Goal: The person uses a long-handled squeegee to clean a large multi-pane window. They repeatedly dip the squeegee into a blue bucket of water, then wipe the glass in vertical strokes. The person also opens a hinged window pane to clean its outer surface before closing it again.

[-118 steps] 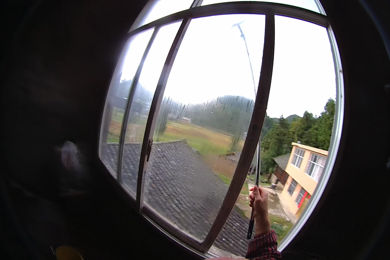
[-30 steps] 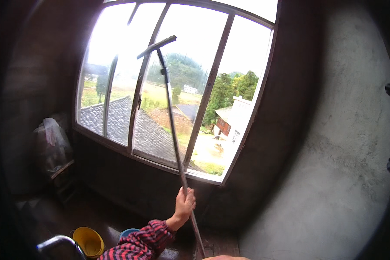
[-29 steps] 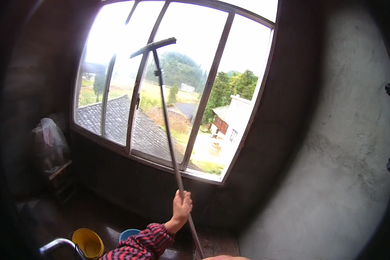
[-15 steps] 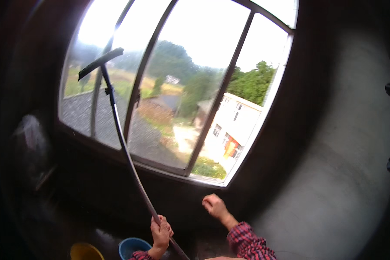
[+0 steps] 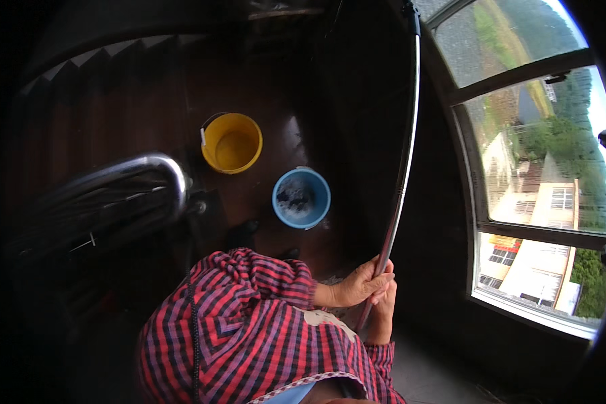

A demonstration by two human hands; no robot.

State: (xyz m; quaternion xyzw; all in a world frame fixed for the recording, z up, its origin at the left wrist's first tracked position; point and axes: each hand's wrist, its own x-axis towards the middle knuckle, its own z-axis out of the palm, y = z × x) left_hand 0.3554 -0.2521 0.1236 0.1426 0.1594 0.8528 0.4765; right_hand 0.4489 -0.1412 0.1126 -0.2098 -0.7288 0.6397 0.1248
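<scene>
Hands: the left hand is reaching in from the lower middle of the frame and is curling its fingers around the metal pole. The right hand is coming up from below and is gripping the same pole, sitting just beside the left and touching it. Both hands are closing snugly on the shaft; part of the right is hiding behind the left, so the exact set of its fingers is not showing.

Pole: it is running from the lower middle of the frame up to the top edge, right of centre, leaning slightly to the right and appearing bowed. A black fitting is showing at its upper end; whatever lies beyond is falling outside the view.

Surroundings: a yellow bucket is standing on the dark floor at upper left of centre. A blue bucket is standing near it, lower and to the right, and is holding foamy liquid. A shiny curved rail is crossing the left side. The person is wearing a striped red-and-black garment. At right, a window is showing a pale building and green trees outside.
</scene>
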